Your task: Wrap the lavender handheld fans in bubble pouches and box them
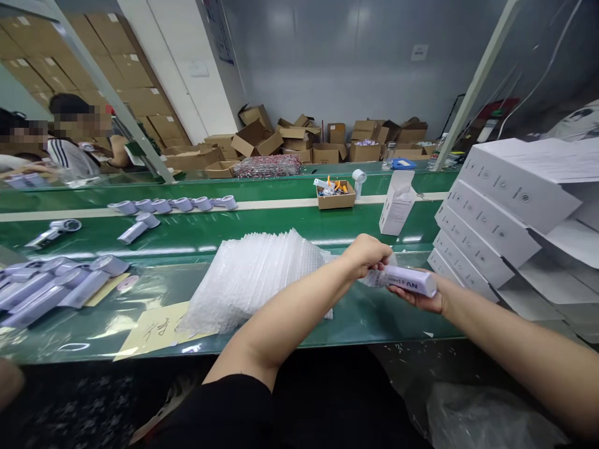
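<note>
A pale purple fan (410, 280) with "FAN" printed on its side lies in my right hand (421, 300), whose fingers wrap round it from below. A clear bubble bag (373, 278) covers the fan's far left end. My left hand (367, 254) pinches the bag's edge above that end. Left of my hands, a thick stack of bubble bags (262, 268) rests on the green table (355, 324). An upright white box (397, 206) with its flap raised stands just beyond my hands.
Many white boxes (500, 206) are piled at the right. Purple fans (60, 280) lie at the left, and several more line the belt (276, 203). A small carton (336, 198) holds loose parts. Cardboard boxes (257, 137) stand behind. Two people (75, 146) sit at the far left.
</note>
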A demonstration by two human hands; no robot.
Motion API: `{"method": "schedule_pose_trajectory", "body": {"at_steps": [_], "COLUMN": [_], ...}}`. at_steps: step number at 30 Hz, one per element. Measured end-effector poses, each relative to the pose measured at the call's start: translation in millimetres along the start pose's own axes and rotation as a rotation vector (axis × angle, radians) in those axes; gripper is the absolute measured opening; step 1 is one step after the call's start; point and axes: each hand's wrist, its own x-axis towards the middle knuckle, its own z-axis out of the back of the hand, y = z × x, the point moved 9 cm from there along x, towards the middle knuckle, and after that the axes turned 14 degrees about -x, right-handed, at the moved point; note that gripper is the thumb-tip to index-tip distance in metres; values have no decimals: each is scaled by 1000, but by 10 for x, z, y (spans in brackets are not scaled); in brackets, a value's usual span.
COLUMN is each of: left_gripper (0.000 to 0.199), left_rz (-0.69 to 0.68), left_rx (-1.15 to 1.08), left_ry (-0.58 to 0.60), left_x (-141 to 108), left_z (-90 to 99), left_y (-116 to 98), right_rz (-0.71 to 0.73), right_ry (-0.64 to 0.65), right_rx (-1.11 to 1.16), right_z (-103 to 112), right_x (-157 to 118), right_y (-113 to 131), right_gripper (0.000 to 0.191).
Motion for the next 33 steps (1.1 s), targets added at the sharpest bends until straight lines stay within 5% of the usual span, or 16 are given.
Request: {"method": "schedule_pose_trajectory", "body": {"at_steps": [6,11,13,16,18,20,22,24,25,27,29,33], "left_gripper": [9,7,28,83,75,39,25,25,24,24,24,24], "left_rz": [-2,-328,-497,-597,-583,-595,-631,-673,-696,-747,-799,-907], "left_rx": [-153,-258,-333,-359,-328,-321,-329,-312,-287,-223,-174,-341], "left_ry": [-96,5,74,246,314,216,40,-79,-100,-111,-145,-292], "left_x": [-122,-507,-677,-830,-859,-856,-863,-890,-905,-936,-982,-1142], "left_z": [481,836,933,787,583,524,615,747,799,893,1015,1424], "left_y": [-332,-873,-1005,-934,-785,-682,-653,-688,-726,-821,-928,-1179], "right_rz": [-15,304,428,545,577,683,831,721,600,407,360,551], "right_ry": [29,49,69,66,76,-100,-685,-1421,-1526,-1488,-1369,-1404], "right_rx": [-180,-301,-253,-233,-281,-419,-650,-764,-841,-1008,-1192,-1544], "right_z": [55,-91,-285,-612,-761,-602,-28,639,864,1162,1163,480], "right_x": [-395,-785,-918,-1058,-1166,-1378,-1811,-2349,-2399,-2272,-2099,-2166], "right_y": [572,1200,1327,1354,1295,1293,1374,1319,1300,1334,1440,1685], "right_gripper": [10,11,10,9,11,17,28,47,54,48,29,27]}}
